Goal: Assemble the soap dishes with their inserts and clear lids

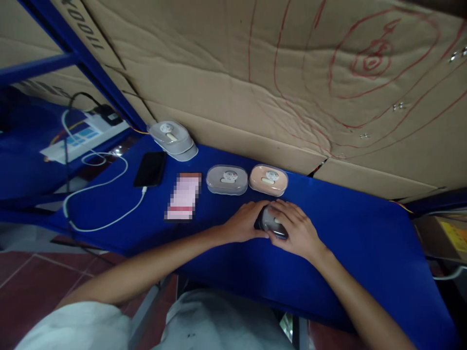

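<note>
Both of my hands are closed around a dark oval case with a clear lid (274, 224), held just above the blue tabletop (350, 233). My left hand (245, 222) grips its left side, the thumb along the near edge. Over its top and right side lies my right hand (297, 227), which covers part of the lid. Just beyond the hands sit a grey oval case with a clear lid (226, 180) and a peach one of the same shape (268, 180), side by side, each with a round printed label. Whether the held case is fully closed is hidden by my fingers.
Stacked grey cases (174, 140) stand at the back left. A black phone (150, 169) on a white charging cable (109, 228) and a pixelated pink-screened phone (183, 197) lie left. A power strip (85, 138) is farther left. Cardboard (219, 92) walls the back edge.
</note>
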A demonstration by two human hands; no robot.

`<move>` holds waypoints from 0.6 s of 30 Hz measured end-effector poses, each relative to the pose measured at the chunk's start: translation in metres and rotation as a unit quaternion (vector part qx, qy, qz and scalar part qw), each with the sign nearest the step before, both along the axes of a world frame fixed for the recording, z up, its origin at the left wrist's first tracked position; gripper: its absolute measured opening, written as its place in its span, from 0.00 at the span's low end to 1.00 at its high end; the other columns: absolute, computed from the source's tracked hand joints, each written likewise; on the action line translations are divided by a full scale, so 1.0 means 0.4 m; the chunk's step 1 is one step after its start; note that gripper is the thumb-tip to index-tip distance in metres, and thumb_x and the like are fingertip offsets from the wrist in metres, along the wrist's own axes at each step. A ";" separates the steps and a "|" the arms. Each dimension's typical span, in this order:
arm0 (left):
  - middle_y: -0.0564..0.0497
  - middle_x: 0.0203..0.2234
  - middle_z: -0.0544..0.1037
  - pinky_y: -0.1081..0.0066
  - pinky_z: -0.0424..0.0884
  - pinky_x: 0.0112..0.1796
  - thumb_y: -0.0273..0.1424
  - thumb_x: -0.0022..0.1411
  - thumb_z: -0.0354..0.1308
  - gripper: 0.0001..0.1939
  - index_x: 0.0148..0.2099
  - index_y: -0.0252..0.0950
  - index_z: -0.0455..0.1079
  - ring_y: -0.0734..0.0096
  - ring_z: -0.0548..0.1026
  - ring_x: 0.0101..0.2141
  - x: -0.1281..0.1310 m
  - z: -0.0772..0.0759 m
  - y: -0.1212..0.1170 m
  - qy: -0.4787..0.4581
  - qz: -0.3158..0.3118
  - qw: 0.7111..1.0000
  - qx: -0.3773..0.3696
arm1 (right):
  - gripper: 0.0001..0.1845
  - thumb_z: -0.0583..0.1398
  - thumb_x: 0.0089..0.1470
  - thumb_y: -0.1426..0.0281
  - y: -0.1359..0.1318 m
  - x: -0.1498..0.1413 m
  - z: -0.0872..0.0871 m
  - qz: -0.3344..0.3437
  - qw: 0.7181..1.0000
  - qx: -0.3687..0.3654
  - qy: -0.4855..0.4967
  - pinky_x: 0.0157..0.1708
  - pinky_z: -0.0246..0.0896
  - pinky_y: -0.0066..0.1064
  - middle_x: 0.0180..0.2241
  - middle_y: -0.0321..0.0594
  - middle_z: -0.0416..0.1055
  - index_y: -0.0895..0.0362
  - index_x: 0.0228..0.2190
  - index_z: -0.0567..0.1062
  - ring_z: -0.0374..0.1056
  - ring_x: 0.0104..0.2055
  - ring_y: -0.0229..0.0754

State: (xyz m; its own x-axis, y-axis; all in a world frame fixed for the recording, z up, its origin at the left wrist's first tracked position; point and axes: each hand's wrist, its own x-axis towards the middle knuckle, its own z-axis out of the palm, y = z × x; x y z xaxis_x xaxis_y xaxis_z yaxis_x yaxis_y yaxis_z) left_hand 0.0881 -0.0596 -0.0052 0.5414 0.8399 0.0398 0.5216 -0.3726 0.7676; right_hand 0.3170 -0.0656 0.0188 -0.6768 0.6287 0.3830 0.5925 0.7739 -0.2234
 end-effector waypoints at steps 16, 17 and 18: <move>0.44 0.64 0.72 0.48 0.64 0.55 0.42 0.57 0.72 0.43 0.69 0.45 0.57 0.42 0.71 0.57 0.055 0.028 0.001 0.068 -0.080 0.994 0.017 | 0.21 0.55 0.71 0.62 -0.107 0.094 -0.029 -0.174 0.972 -0.105 0.114 0.65 0.62 0.50 0.63 0.42 0.72 0.48 0.61 0.74 0.66 0.67 0.50; 0.44 0.64 0.73 0.48 0.64 0.55 0.41 0.57 0.72 0.43 0.69 0.45 0.58 0.42 0.72 0.57 0.057 0.028 0.009 0.064 -0.085 0.994 0.017 | 0.21 0.55 0.72 0.61 -0.101 0.106 -0.030 -0.176 0.968 -0.122 0.129 0.65 0.63 0.50 0.64 0.43 0.72 0.48 0.62 0.73 0.66 0.67 0.50; 0.44 0.63 0.73 0.48 0.65 0.55 0.41 0.56 0.72 0.42 0.69 0.45 0.59 0.42 0.72 0.57 0.061 0.028 0.016 0.060 -0.088 0.994 0.017 | 0.22 0.54 0.72 0.61 -0.096 0.117 -0.034 -0.184 0.964 -0.129 0.140 0.65 0.64 0.49 0.63 0.44 0.72 0.48 0.63 0.72 0.67 0.67 0.49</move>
State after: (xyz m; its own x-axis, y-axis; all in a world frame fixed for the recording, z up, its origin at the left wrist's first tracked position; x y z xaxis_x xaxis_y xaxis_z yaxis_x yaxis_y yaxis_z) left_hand 0.1125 -0.0533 0.0059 0.6817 0.7315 -0.0079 0.5335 -0.4898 0.6895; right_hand 0.3636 -0.1041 0.0053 -0.2821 0.9054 0.3172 0.7050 0.4199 -0.5716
